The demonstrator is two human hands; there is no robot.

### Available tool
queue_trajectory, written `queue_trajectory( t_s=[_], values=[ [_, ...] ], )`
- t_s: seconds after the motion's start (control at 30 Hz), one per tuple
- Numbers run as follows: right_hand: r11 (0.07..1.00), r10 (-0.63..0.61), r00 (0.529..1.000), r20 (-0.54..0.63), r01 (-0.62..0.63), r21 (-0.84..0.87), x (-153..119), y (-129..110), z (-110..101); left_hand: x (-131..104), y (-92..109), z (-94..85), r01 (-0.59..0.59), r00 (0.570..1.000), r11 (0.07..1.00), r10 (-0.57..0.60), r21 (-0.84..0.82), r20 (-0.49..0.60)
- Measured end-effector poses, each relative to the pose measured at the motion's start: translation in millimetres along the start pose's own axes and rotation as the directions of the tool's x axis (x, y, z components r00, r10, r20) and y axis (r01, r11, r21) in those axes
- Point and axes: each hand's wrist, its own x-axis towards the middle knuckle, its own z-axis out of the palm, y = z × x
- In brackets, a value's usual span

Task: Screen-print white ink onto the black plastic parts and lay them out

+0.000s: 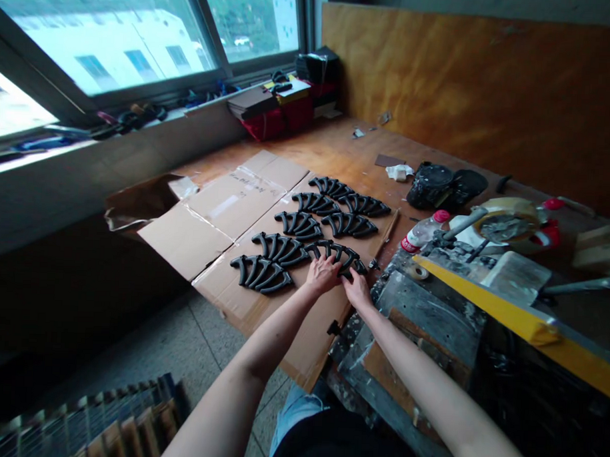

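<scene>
Rows of black curved handle-like pieces [261,275] lie fanned out in groups on a flattened cardboard sheet [226,206]. My left hand [324,273] rests at the near side of the closest right-hand fan [338,251], its fingers spread over the lower ends of the pieces. Just right of it, my right hand [357,287] has its fingers closed at the fan's right end, around a black curved piece that they partly cover. Other fans lie farther back and to the left, apart from both hands.
On the right stand a plastic bottle [425,231] with a pink cap, a tape roll [508,219], black tubs [431,183] and a machine with a yellow bar [502,302]. Boxes [269,114] sit by the window. A metal rack [88,421] is at lower left.
</scene>
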Motion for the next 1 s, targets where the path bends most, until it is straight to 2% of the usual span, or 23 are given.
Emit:
queue_trajectory(
  t_s=[0.1,0.23,0.3,0.37,0.47,0.53,0.6,0.67,0.73,0.8,0.9,0.93,1.0],
  values=[
    [0.995,0.052,0.998,0.044,-0.056,0.086,12,-3,-1,29,-13,2.0,-0.018,0.999,1.000,0.018,-0.006,0.044],
    [0.967,-0.103,0.992,0.069,0.083,0.242,-4,-1,-15,41,-23,8.7,-0.020,0.998,1.000,0.020,0.001,0.066],
    [0.951,-0.200,0.979,0.021,0.189,0.245,-28,7,-34,38,-24,13.1,-0.020,0.998,1.000,0.020,0.004,0.057],
    [0.952,-0.252,0.966,-0.058,0.259,0.161,-61,20,-63,30,-23,16.8,-0.029,0.999,0.999,0.028,-0.031,-0.015],
    [0.975,-0.220,0.957,-0.187,0.215,-0.049,-118,51,-112,14,-11,14.4,-0.086,0.984,0.969,0.045,-0.232,-0.175],
    [0.977,-0.190,0.946,-0.262,0.157,-0.141,-152,74,-137,2,8,2.3,-0.105,0.976,0.887,0.006,-0.449,-0.216],
    [0.963,-0.235,0.937,-0.258,0.187,-0.195,-176,93,-148,-9,37,-19.6,-0.102,0.979,0.718,-0.051,-0.689,-0.198],
    [0.928,-0.325,0.932,-0.163,0.281,-0.244,-189,104,-144,-19,73,-49.0,-0.125,0.986,0.478,-0.040,-0.870,-0.164],
    [0.892,-0.379,0.925,-0.041,0.353,-0.284,-194,107,-132,-28,110,-80.3,-0.172,0.985,0.248,0.021,-0.954,-0.172],
    [0.875,-0.389,0.921,0.015,0.374,-0.306,-198,106,-121,-36,141,-107.3,-0.206,0.977,0.100,0.082,-0.974,-0.198],
    [0.868,-0.429,0.903,0.003,0.414,-0.274,-211,113,-121,-50,165,-129.1,-0.226,0.970,0.037,0.104,-0.973,-0.222],
    [0.880,-0.427,0.903,-0.044,0.403,-0.252,-218,120,-127,-56,165,-130.6,-0.231,0.970,0.043,0.090,-0.972,-0.227],
    [0.931,-0.343,0.912,-0.222,0.301,-0.205,-231,139,-150,-69,158,-125.8,-0.203,0.978,0.067,0.052,-0.977,-0.200]
  ],
)
